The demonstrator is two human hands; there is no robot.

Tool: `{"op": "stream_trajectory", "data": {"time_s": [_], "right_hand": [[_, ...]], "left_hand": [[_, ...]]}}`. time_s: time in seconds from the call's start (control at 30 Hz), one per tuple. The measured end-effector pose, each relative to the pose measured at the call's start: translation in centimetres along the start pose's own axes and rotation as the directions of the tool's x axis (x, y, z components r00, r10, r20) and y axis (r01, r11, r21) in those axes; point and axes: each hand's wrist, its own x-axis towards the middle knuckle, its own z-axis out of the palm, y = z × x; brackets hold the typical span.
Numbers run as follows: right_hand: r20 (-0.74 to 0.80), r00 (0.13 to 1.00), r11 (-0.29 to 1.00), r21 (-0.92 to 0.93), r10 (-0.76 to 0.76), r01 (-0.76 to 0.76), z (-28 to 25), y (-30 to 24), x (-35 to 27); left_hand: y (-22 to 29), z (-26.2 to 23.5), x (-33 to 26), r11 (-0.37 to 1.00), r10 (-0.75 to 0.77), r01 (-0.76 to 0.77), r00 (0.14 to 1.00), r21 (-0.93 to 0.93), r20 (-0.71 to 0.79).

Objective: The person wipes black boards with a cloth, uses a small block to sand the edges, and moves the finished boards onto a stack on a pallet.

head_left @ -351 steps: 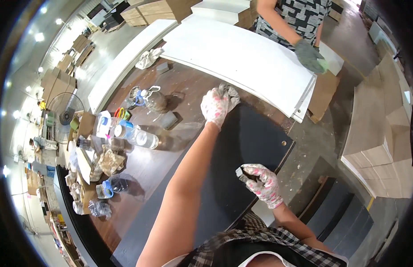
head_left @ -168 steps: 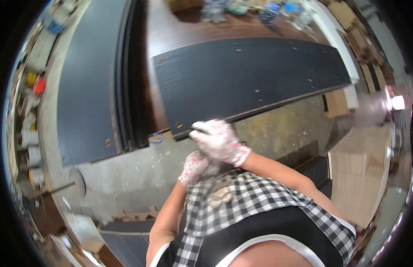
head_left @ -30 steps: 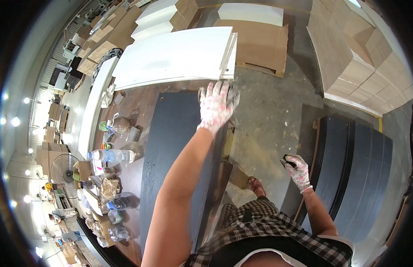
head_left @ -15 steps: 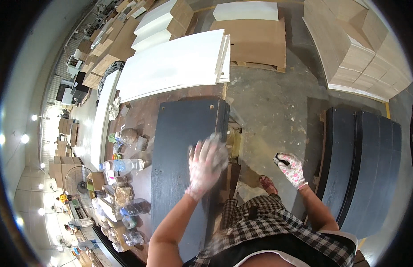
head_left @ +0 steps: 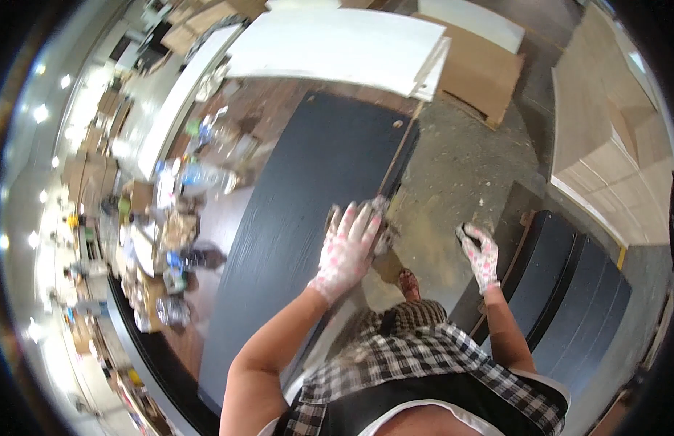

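My left hand [head_left: 346, 247], in a white glove with pink spots, presses a crumpled grey rag [head_left: 385, 231] against the right edge of a dark blue-grey board [head_left: 293, 196]. The fingers reach over the cloth, and part of it shows beyond them. The board lies on top of a stack, with a small round mark near each far corner. To the right, over the floor, my right hand [head_left: 482, 256] wears a matching glove. Its fingers are closed round a small black block [head_left: 465, 238], mostly hidden by the glove.
Plastic bottles [head_left: 202, 176] and bags stand left of the board. White panels [head_left: 330, 51] lie beyond it. More dark boards [head_left: 569, 291] are stacked at my right, behind them tall pale cartons [head_left: 606, 145]. Flat brown cardboard [head_left: 482, 69] rests at the far side.
The view has turned, so the board now slants up to the right. My left hand has moved with the rag to the board's right edge. The right hand still holds the black block.
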Motion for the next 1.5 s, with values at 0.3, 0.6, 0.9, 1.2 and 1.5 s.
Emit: {"op": "stream_trajectory", "data": {"time_s": [0.3,0.6,0.9,1.2,1.5], "right_hand": [[0.233,0.951,0.953,0.270,-0.201,0.135,8.2,-5.5,6.5],[0.308,0.943,0.951,0.307,-0.124,0.024,7.4,-6.8,6.6],[0.105,0.992,0.970,0.239,-0.069,0.042,0.0,-2.3,2.5],[0.298,0.946,0.958,0.283,-0.127,0.040,6.1,-7.1,5.8],[0.651,0.617,0.860,0.503,-0.442,0.085,24.6,-17.9,-1.4]], "left_hand": [[5.5,0.8,-30.4,0.873,-0.488,0.482,0.859,-0.076,-0.157],[-2.5,-1.6,-27.1,0.180,-0.981,0.587,0.045,-0.789,-0.191],[-9.7,-2.6,3.3,0.890,-0.454,0.384,0.696,-0.246,-0.557],[1.1,0.9,-9.8,0.940,-0.313,0.284,0.937,-0.189,-0.152],[5.7,0.7,-38.5,0.435,-0.900,0.890,0.432,-0.134,-0.052]]}}
